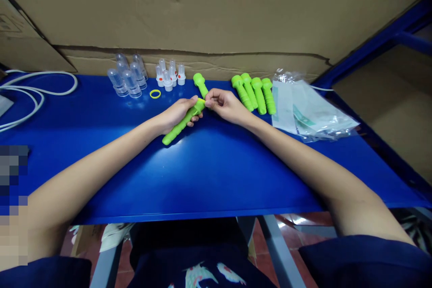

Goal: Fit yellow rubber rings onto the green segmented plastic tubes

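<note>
No text, brand or number readable. Marks only, placed by the worktop [189, 180]. Bag [317, 103] on its right end: green printed bands on the pale sheet inside, any lettering too small. Cardboard [23, 38] past its back left corner: faint printed box outline, content illegible. Small caps [168, 82] near its back edge: red marks on the white bases, can't tell if characters. Clothing [199, 274] below its front edge: pale print, no letters made out.
</note>
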`<act>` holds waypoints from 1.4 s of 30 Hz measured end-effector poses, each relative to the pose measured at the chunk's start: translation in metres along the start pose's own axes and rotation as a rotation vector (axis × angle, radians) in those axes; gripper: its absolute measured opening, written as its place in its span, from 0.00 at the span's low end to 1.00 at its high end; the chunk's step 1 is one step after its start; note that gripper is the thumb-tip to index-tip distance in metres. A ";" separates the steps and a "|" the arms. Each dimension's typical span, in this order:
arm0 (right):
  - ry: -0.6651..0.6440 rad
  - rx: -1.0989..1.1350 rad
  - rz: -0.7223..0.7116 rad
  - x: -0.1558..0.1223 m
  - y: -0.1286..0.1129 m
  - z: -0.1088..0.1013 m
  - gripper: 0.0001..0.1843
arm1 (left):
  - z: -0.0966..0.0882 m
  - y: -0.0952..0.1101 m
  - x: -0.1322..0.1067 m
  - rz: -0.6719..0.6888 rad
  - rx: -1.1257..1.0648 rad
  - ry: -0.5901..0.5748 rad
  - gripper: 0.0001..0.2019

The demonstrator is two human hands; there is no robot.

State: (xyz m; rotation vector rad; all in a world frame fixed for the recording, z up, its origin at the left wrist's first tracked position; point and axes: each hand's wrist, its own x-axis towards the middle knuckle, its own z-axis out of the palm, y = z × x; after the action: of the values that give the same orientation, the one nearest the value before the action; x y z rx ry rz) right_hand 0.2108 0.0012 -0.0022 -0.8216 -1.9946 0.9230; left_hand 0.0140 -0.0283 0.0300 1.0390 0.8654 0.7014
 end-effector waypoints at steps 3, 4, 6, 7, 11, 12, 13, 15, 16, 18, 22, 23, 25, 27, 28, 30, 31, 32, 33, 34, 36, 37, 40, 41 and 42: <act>-0.030 0.051 0.023 0.001 -0.003 -0.002 0.27 | -0.001 0.002 0.001 -0.020 -0.004 -0.012 0.21; -0.019 0.058 0.020 0.001 -0.004 -0.002 0.27 | 0.000 0.002 0.001 -0.022 -0.008 -0.004 0.21; 0.015 0.056 0.010 0.000 -0.006 0.000 0.26 | 0.001 0.003 0.001 -0.018 -0.017 0.018 0.21; 0.028 0.049 0.004 0.000 -0.007 0.001 0.25 | 0.003 0.004 0.000 -0.014 -0.021 0.025 0.21; 0.055 0.007 -0.012 -0.002 -0.008 0.002 0.22 | 0.006 0.004 -0.001 0.011 -0.036 0.052 0.21; 0.057 -0.005 -0.011 -0.002 -0.007 0.002 0.21 | 0.007 0.004 -0.001 0.014 -0.039 0.059 0.21; 0.061 -0.017 -0.011 -0.002 -0.006 0.002 0.21 | 0.007 0.004 -0.001 0.016 -0.044 0.064 0.21; 0.069 -0.048 -0.013 -0.003 -0.005 0.002 0.20 | 0.007 0.003 -0.001 0.019 -0.056 0.066 0.21; 0.074 -0.064 -0.015 -0.003 -0.005 0.002 0.19 | 0.007 0.003 -0.001 0.022 -0.060 0.066 0.20; 0.089 -0.097 -0.031 -0.004 -0.005 0.004 0.17 | 0.006 0.002 0.001 0.031 -0.065 0.063 0.20; 0.120 -0.150 -0.080 -0.006 -0.008 0.009 0.16 | 0.005 0.001 0.002 0.047 -0.060 0.068 0.19; 0.133 -0.155 -0.091 -0.006 -0.009 0.010 0.17 | 0.005 0.001 0.002 0.050 -0.059 0.072 0.20; 0.171 -0.154 -0.102 -0.007 -0.009 0.014 0.19 | 0.005 0.001 0.002 0.062 -0.064 0.075 0.20; 0.228 -0.144 -0.099 -0.009 -0.008 0.018 0.22 | 0.003 0.001 0.002 0.071 -0.071 0.055 0.20; 0.256 -0.134 -0.093 -0.009 -0.008 0.020 0.22 | 0.002 0.001 0.002 0.072 -0.073 0.036 0.20; 0.303 -0.113 -0.082 -0.010 -0.006 0.024 0.24 | -0.001 0.000 0.003 0.073 -0.065 -0.003 0.19; 0.321 -0.105 -0.077 -0.011 -0.005 0.026 0.25 | -0.002 0.000 0.003 0.074 -0.057 -0.014 0.18; 0.334 -0.101 -0.074 -0.011 -0.004 0.027 0.26 | -0.003 -0.001 0.002 0.079 -0.049 -0.015 0.18; 0.345 -0.100 -0.069 -0.011 -0.003 0.029 0.27 | -0.003 -0.001 0.002 0.086 -0.043 -0.009 0.16; 0.352 -0.102 -0.066 -0.012 -0.003 0.029 0.27 | -0.002 -0.001 0.001 0.091 -0.038 0.000 0.15; 0.352 -0.099 -0.064 -0.012 -0.003 0.030 0.28 | 0.000 -0.002 0.000 0.101 -0.029 0.013 0.12; 0.348 -0.094 -0.069 -0.012 -0.003 0.030 0.28 | 0.001 -0.002 -0.001 0.104 -0.024 0.016 0.11; 0.340 -0.094 -0.091 -0.012 -0.004 0.030 0.28 | 0.002 -0.002 -0.001 0.108 -0.012 0.013 0.12; 0.347 -0.100 -0.101 -0.013 -0.004 0.031 0.27 | 0.001 -0.002 0.000 0.113 -0.014 0.010 0.12; 0.356 -0.103 -0.114 -0.013 -0.005 0.031 0.27 | 0.000 -0.002 0.000 0.118 -0.017 0.004 0.12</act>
State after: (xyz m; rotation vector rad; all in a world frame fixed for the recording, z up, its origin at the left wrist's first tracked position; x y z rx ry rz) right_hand 0.1901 -0.0214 -0.0169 -0.8535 -1.7666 0.5666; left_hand 0.0145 -0.0287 0.0279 1.0800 0.8047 0.8095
